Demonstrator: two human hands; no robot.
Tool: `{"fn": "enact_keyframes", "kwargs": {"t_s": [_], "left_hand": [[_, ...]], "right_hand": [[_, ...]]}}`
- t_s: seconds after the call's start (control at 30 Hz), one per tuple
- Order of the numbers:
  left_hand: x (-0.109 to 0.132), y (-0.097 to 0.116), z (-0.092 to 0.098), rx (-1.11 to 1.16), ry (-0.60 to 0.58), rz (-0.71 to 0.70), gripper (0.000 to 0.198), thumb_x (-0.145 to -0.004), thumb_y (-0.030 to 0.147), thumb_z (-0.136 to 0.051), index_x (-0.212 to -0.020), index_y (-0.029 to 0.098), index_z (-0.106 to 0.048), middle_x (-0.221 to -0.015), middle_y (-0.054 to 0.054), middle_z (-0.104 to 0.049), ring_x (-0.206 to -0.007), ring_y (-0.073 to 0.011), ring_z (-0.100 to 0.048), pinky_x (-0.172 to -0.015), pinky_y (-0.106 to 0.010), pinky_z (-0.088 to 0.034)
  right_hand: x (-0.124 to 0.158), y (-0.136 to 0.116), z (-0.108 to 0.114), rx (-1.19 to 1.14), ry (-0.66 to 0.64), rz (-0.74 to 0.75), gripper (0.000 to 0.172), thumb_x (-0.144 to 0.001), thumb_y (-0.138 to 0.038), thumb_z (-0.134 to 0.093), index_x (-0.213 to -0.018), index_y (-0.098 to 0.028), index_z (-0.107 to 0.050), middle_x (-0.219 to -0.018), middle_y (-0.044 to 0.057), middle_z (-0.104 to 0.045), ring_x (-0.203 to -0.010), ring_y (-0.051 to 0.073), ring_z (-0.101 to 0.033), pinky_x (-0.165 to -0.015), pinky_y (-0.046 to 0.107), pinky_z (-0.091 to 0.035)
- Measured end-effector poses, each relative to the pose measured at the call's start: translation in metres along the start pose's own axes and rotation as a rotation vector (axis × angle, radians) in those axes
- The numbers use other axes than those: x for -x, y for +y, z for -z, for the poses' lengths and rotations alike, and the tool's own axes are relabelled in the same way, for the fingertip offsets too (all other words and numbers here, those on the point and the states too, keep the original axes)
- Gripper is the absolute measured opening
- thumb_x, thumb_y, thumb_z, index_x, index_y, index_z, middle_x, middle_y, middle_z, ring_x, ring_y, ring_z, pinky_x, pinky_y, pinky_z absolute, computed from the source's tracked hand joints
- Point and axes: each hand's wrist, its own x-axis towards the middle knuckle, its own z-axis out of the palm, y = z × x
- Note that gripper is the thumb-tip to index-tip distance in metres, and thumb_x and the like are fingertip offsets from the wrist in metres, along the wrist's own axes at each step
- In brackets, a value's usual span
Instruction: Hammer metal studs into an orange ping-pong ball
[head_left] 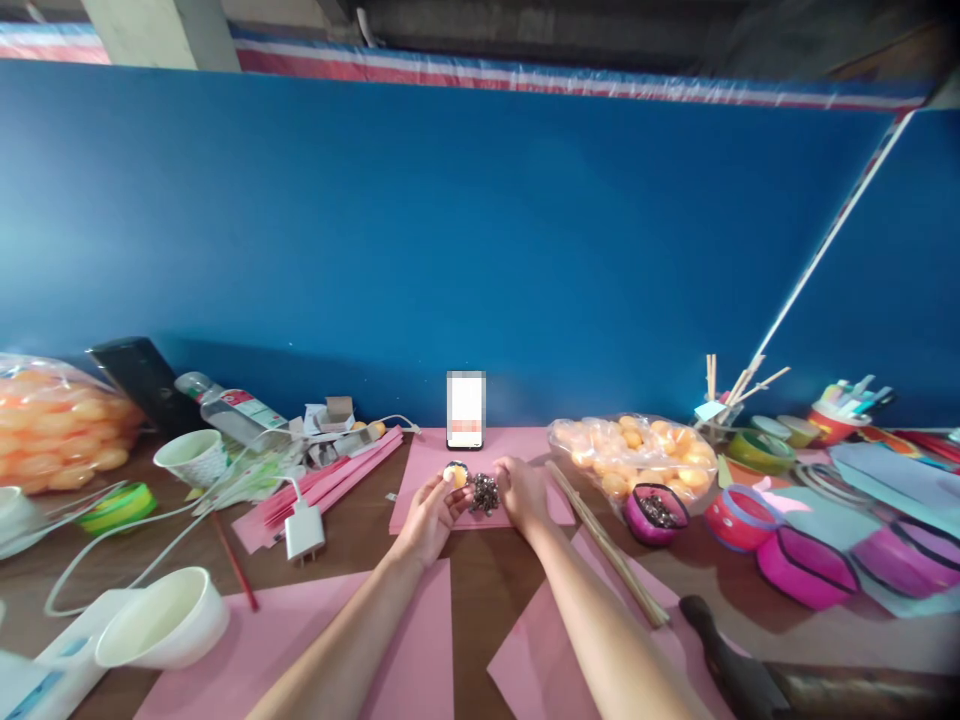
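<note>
My left hand (433, 515) is closed around a small orange ball (459, 478) with a dark edge at its top, held between thumb and fingers above the pink paper stack (420, 455). Just right of it lies a heap of small dark shiny metal pieces (486, 495), too small to name. My right hand (523, 492) is beside the heap, its fingers curled together. Whatever they pinch, if anything, is hidden. Behind both hands a phone (466, 412) with a lit, blurred screen stands upright against the blue panel.
To the right are a bag of orange balls (634, 450), a magenta bowl (654, 515) holding metal pieces, thin sticks (611, 550) and a hammer (739, 665). A white charger (304, 530), cables, cups and a plastic bottle (240, 410) crowd the left.
</note>
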Motion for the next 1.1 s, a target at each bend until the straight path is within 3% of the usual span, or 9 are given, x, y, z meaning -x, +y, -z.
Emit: {"fn": "enact_keyframes", "kwargs": {"t_s": [0.23,0.43,0.83,1.1], "left_hand": [[0.017,0.0,-0.009,-0.037,-0.074,0.023,0.02,-0.07,0.027,-0.067,-0.084,0.013,-0.06,-0.079,-0.006,-0.066,-0.072,-0.0158,-0.065,-0.066,-0.025,-0.052],[0.016,0.007,-0.018,-0.014,-0.066,0.027,0.023,-0.072,0.029,-0.065,-0.086,0.012,-0.06,-0.088,-0.01,-0.067,-0.072,-0.0153,-0.064,-0.067,-0.026,-0.052],[0.012,0.065,-0.037,0.146,-0.108,-0.134,0.021,-0.076,0.024,-0.057,-0.094,0.013,-0.061,-0.087,-0.007,-0.066,-0.067,-0.0106,-0.06,-0.063,-0.022,-0.051],[0.033,0.074,-0.066,0.044,-0.196,-0.195,0.028,-0.074,0.03,-0.06,-0.098,0.015,-0.059,-0.093,-0.008,-0.065,-0.068,-0.0118,-0.059,-0.063,-0.023,-0.05]], "right_hand": [[-0.002,0.003,-0.006,0.002,-0.019,-0.056,0.03,-0.086,-0.021,-0.034,-0.092,-0.019,-0.064,-0.089,0.004,-0.067,-0.082,0.017,-0.059,-0.067,0.023,-0.037],[-0.005,0.004,-0.01,0.012,-0.017,-0.089,0.028,-0.085,-0.02,-0.037,-0.091,-0.019,-0.064,-0.088,0.005,-0.068,-0.081,0.017,-0.06,-0.068,0.024,-0.038],[-0.001,0.001,-0.007,-0.014,0.017,-0.061,0.024,-0.085,-0.019,-0.04,-0.092,-0.019,-0.063,-0.091,0.004,-0.068,-0.081,0.016,-0.061,-0.067,0.023,-0.04],[-0.001,0.002,-0.007,-0.011,0.025,-0.051,0.024,-0.085,-0.018,-0.041,-0.093,-0.02,-0.063,-0.091,0.004,-0.068,-0.081,0.016,-0.061,-0.068,0.023,-0.04]]}}
